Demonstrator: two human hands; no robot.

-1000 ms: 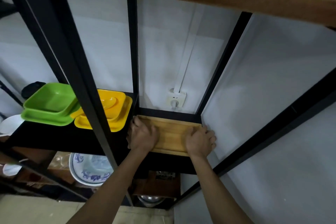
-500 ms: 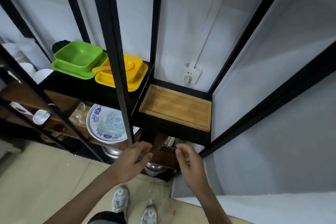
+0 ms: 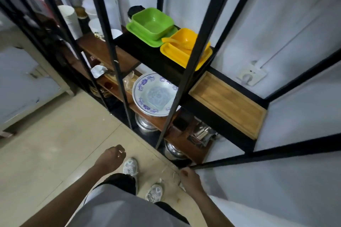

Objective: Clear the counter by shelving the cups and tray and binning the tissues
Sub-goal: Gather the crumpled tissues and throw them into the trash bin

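The wooden tray [image 3: 227, 106] is seen lying flat on the black shelf [image 3: 151, 55] of the metal rack [image 3: 201, 29], at that shelf's right end, against the white wall. No hand is touching it. Just left of the tray, on the same shelf, a yellow square bowl [image 3: 181, 41] is set on a yellow plate [image 3: 184, 55], with a yellow spoon [image 3: 175, 41] laid across the bowl. Further left of the tray, a green square bowl [image 3: 153, 22] is stacked on a green plate [image 3: 145, 36]. Behind the tray, a white wall socket [image 3: 251, 76] is fixed to the wall.

Below and left of the tray, on a brown wooden shelf, a large white dish with a blue pattern [image 3: 154, 95] is resting. Metal pots [image 3: 174, 150] are kept under the tray, lower in the rack. Far left of the tray, a stack of white paper cups [image 3: 70, 19] is held upright on another shelf; whether these are the task's cups cannot be told.

Both hands are lowered well below the tray, over the tiled floor [image 3: 55, 134]. The left hand [image 3: 111, 158] is loosely curled and nothing is gripped in it. The right hand [image 3: 190, 178] is half closed with the thumb up, beside a black bar of the rack; whether the bar is touched cannot be told, and nothing is seen in its grasp. White sneakers [image 3: 131, 167] are visible between the hands.
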